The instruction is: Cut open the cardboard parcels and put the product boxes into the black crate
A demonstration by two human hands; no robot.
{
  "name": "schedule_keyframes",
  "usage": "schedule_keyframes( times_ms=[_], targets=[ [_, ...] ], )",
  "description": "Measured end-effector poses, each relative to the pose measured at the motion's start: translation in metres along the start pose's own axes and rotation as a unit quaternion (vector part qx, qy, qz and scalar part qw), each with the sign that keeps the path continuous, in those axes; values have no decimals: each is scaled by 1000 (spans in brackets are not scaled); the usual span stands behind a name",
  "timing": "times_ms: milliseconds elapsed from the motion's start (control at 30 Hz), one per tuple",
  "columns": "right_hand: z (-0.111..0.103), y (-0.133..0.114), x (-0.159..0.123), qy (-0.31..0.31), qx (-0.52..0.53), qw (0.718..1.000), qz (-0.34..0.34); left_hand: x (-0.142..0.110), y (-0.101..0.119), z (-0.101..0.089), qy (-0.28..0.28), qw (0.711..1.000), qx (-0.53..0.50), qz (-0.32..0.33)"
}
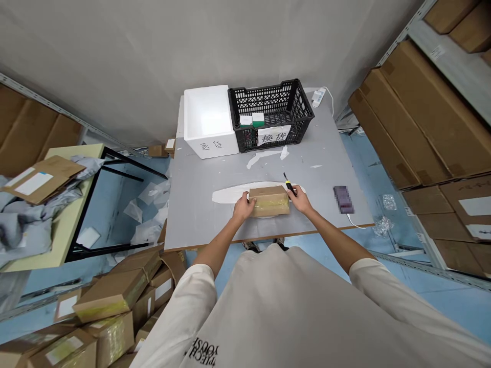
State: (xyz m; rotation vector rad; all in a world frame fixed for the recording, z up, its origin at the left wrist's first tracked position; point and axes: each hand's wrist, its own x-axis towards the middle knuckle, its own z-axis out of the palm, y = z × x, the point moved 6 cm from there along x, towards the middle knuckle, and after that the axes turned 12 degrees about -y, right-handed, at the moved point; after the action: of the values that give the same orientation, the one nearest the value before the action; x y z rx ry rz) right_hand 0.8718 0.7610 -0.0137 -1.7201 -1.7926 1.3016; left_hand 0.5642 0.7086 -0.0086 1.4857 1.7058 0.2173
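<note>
Holding the left end of a brown oblong cardboard box (269, 194) is the left hand (244, 205); at the box's right end, the right hand (299, 199) grips a slim black-and-yellow utility knife (289, 185). Beneath the box stands a flat grey table (199, 220). The box's glossy yellowish tape (270, 204) shows no cut, so opening appears wholly left.

A gray wall (161, 46) stands behind the gray table (192, 220) near me, with blue floor (361, 149) below, a pale yellow table (72, 209) with black legs (83, 217) to the left, and a metal shelf (424, 41) to the right.
</note>
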Motion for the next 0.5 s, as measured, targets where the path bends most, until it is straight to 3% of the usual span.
schedule_keyframes(
  times_ms=[133, 233, 367, 500],
  targets=[
    [-2, -1, 8, 6, 24, 1000, 8, 9, 4, -3, 50, 998, -36, 1],
    [-4, -1, 14, 7, 48, 999, -3, 10, 9, -2, 68, 996, -35, 47],
    [-5, -5, 22, 2, 53, 998, -30, 4, 20, 3, 66, 988, 66, 123],
    [-11, -13, 29, 28, 17, 998, -59, 1, 26, 9, 71, 973, 191, 112]
  ],
)
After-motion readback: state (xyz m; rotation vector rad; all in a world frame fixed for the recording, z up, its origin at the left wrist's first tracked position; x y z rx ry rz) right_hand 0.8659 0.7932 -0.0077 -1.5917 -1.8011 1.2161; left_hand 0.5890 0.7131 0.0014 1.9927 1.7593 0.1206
